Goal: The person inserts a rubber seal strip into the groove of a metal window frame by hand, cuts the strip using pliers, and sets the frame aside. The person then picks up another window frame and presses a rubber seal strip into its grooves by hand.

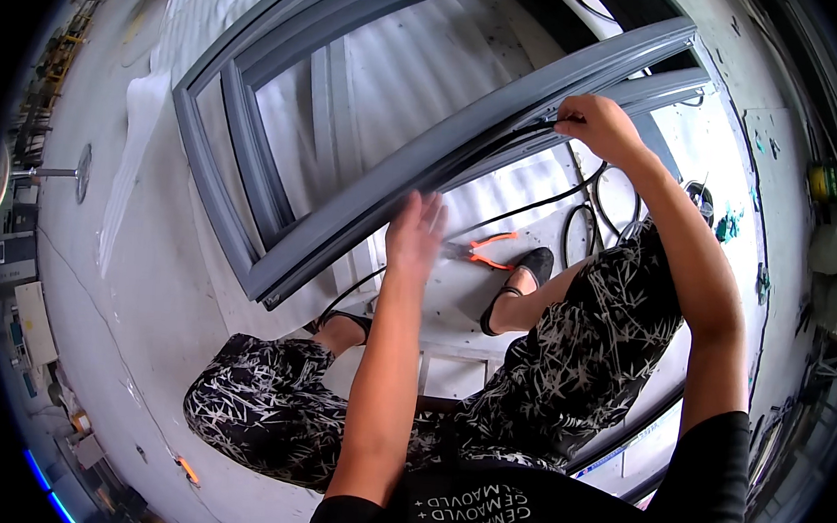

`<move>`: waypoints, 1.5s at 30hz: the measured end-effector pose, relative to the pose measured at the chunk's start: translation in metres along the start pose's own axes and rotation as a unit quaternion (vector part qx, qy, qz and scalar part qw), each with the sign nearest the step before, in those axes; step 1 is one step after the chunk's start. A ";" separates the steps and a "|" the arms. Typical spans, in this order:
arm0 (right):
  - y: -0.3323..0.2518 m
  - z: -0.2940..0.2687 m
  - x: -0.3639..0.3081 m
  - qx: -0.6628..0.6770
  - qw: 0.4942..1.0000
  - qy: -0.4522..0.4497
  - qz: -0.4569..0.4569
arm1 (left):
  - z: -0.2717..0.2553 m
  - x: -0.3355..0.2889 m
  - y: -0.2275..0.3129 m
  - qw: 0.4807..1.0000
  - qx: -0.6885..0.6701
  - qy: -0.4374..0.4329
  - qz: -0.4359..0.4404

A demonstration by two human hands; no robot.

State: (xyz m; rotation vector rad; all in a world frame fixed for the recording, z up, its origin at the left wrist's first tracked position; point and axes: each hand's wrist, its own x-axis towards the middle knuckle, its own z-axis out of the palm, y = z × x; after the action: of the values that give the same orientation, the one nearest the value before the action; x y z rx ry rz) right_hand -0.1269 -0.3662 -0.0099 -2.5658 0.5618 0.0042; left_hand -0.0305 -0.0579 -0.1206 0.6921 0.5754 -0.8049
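Note:
A large grey window frame (434, 160) leans across in front of me, a groove running along its near side. My right hand (599, 127) pinches a thin black rubber sealing strip (520, 134) at this groove, towards the frame's far right end. Some of the strip is hidden behind the fingers. Lower down on the same side, my left hand (415, 234) is beside the frame's near edge, fingers stretched out and slightly blurred. It holds nothing that I can see; whether it touches the frame, I cannot tell. A loose length of black strip (527, 209) hangs below the frame.
Orange-handled pliers (492, 251) lie on the floor between my feet. Coils of black strip (581, 231) rest near my right knee. A small orange-handled tool (188, 471) is on the floor at the lower left. White plastic sheeting (138, 153) spreads at the left.

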 end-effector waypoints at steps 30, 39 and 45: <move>-0.005 0.003 0.002 -0.025 0.999 -0.017 0.023 | -0.041 -0.014 0.029 0.994 0.051 0.088 0.048; -0.013 0.000 0.006 -0.040 0.999 0.005 0.021 | -0.046 -0.023 0.033 0.996 0.048 0.054 0.055; -0.029 0.001 0.007 -0.041 0.998 0.020 0.042 | -0.026 0.006 0.013 0.992 0.061 0.009 0.106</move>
State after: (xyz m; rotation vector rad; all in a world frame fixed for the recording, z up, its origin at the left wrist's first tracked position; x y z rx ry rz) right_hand -0.1092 -0.3457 0.0026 -2.6256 0.6970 0.0046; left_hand -0.0219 -0.0350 -0.1374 0.8576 0.4624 -0.6399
